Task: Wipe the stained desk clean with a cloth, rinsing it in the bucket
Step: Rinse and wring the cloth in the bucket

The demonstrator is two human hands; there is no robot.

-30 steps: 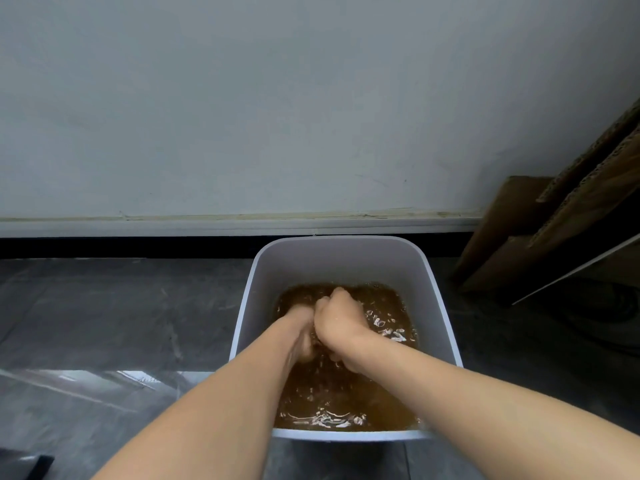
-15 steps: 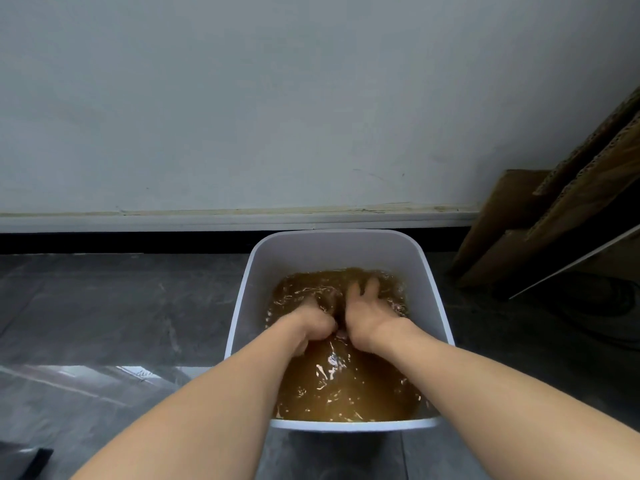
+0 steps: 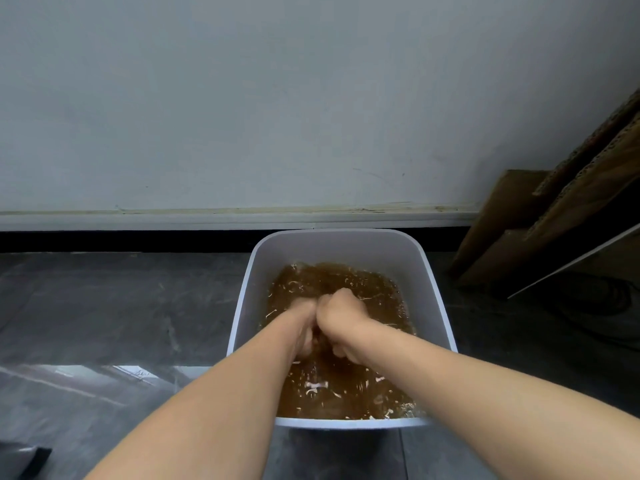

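From the head view, a white, square-cornered bucket (image 3: 339, 247) stands on a dark grey floor (image 3: 104, 306), close to the skirting board (image 3: 207, 221) at the foot of a pale wall (image 3: 311, 98). The bucket holds murky brown water (image 3: 346, 393), rippled and flecked with glints.

Both forearms reach in over the near rim. The left hand (image 3: 304, 329) and right hand (image 3: 341, 315) sit side by side in the middle of the bucket, knuckles touching. Each is curled into a fist and partly under the surface. The left hand is blurred and lies lower in the water. The brown water hides the cloth, so I cannot tell whether the fists close round it.

To the right, sheets of cardboard (image 3: 571, 209) lean against the wall, with a thin white-edged board (image 3: 571, 265) slanting in front of them. A dark cable (image 3: 616, 299) lies coiled on the floor below, well apart from the bucket. Left of the bucket the floor shows a pale reflection (image 3: 86, 379). A dark object (image 3: 31, 459) is cut off at the bottom left corner.
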